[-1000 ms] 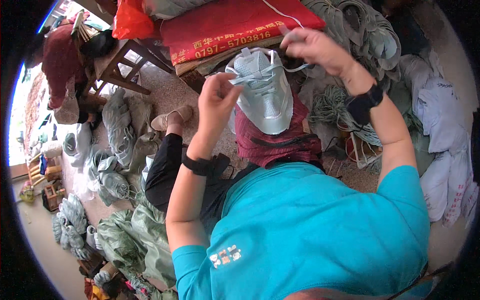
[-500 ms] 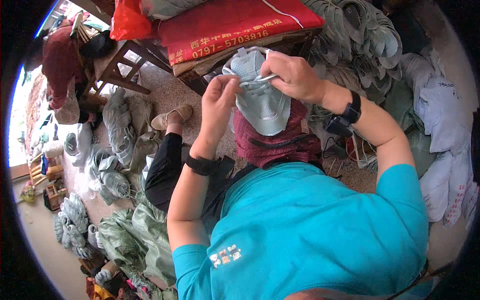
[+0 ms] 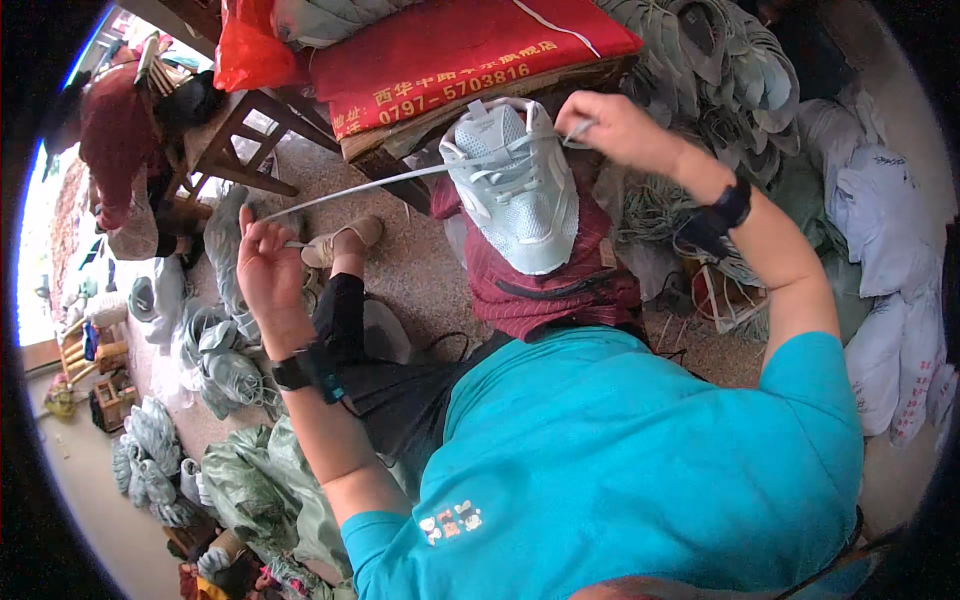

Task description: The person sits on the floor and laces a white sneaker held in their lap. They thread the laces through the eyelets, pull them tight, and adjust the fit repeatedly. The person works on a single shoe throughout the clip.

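Sneaker (image 3: 535, 215), toe toward six o'clock, lies at eight from nearer right hand (image 3: 622, 133) — it and left hand (image 3: 272, 280) pinch lace (image 3: 380, 183).

Leaving a gap below the taut lace (image 3: 375, 183)
Opening between the black-trousered leg (image 3: 343, 305) and pale shoe (image 3: 530, 205); being barred above by the wooden table (image 3: 400, 138), upper right by bunched grey pieces (image 3: 735, 80).
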